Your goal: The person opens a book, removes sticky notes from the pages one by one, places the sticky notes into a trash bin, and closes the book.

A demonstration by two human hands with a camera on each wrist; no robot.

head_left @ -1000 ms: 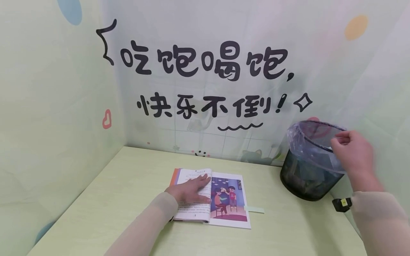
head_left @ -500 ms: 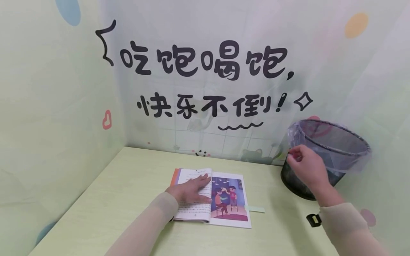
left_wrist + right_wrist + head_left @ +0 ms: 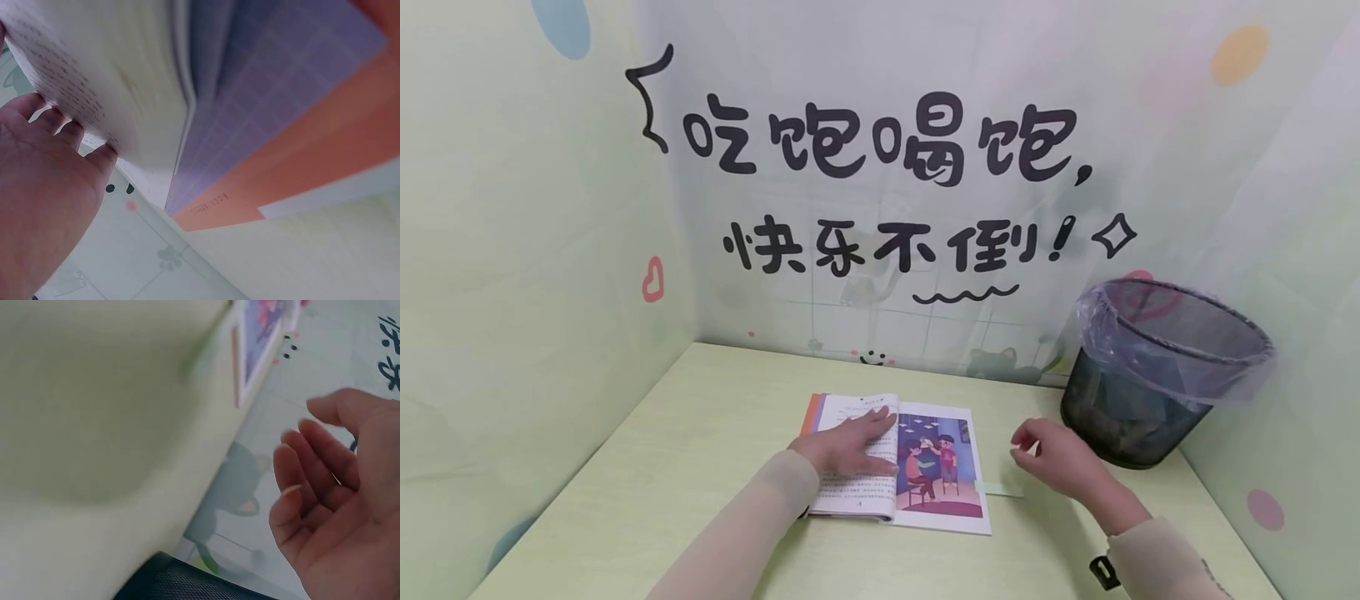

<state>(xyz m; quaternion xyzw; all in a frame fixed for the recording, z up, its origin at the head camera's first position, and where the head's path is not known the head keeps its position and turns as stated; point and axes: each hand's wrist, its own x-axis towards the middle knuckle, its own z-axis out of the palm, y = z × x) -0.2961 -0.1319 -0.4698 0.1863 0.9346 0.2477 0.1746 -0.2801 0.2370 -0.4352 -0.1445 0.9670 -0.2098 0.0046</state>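
An open book (image 3: 940,462) lies on the table, with text on its left page and a coloured picture on its right page. My left hand (image 3: 850,446) rests on the left page with fingers spread. In the left wrist view the fingertips touch the page edge, beside the purple and orange cover (image 3: 300,125). A pale green strip (image 3: 1002,490) juts out from the right page's edge. Just above and right of that strip hovers my right hand (image 3: 1060,462). Its fingers are loosely bent, and the right wrist view shows nothing in the palm (image 3: 337,531).
To the right stands a black mesh waste bin (image 3: 1138,417) with a clear liner (image 3: 1195,375) folded over its rim. Printed fabric walls (image 3: 880,333) enclose the pale wooden table (image 3: 655,467) at the back and both sides.
My right hand has moved left and down, from the bin's rim to beside the book's green strip. The left hand and the book have stayed in place.
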